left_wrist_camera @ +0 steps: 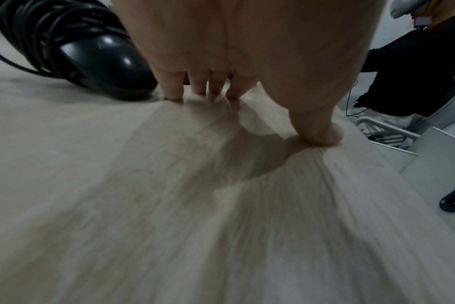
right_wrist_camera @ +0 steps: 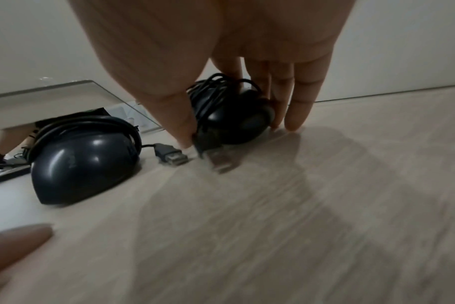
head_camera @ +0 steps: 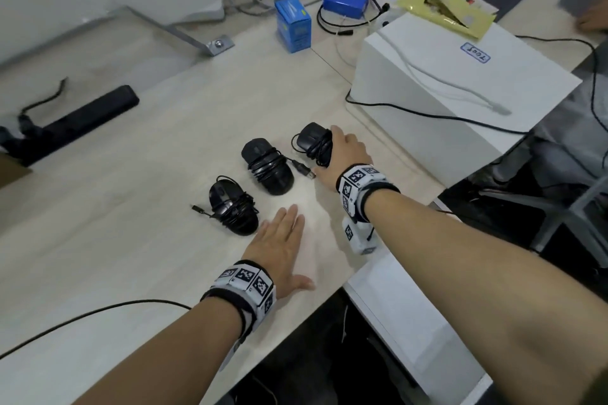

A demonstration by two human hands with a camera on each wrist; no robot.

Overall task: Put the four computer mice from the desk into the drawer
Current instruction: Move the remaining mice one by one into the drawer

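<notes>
1. At 9 o'clock on the desk point(head_camera: 138, 154) a flat black bar point(head_camera: 82, 118) lay with its cable, well apart from the mice.
2. The left mouse point(head_camera: 233, 210) sat near the middle of the desk, its own cable wound around its body and a small plug sticking out toward 9 o'clock.
3. The left hand point(head_camera: 283, 246) lay flat on the desk just beside this mouse, at its 4 o'clock side. The fingers were straight and together, the thumb was spread out, and it held nothing. In the left wrist view the fingertips point(left_wrist_camera: 173, 90) touched the wood next to the mouse.
4. The middle mouse point(head_camera: 268, 166) lay toward 1 o'clock from the left one, also wrapped in cable, with its USB plug point(head_camera: 304, 171) on the desk at its 3 o'clock side.
5. The right mouse point(head_camera: 314, 141) was farther toward 1 o'clock. The right hand point(head_camera: 345, 154) gripped it from above, thumb on 1 side and fingers point(right_wrist_camera: 299, 115) on the other, with the tips down at the desk.
6. At 3 o'clock stood a white box point(head_camera: 460, 89). Only 3 mice were visible on the desk.
</notes>
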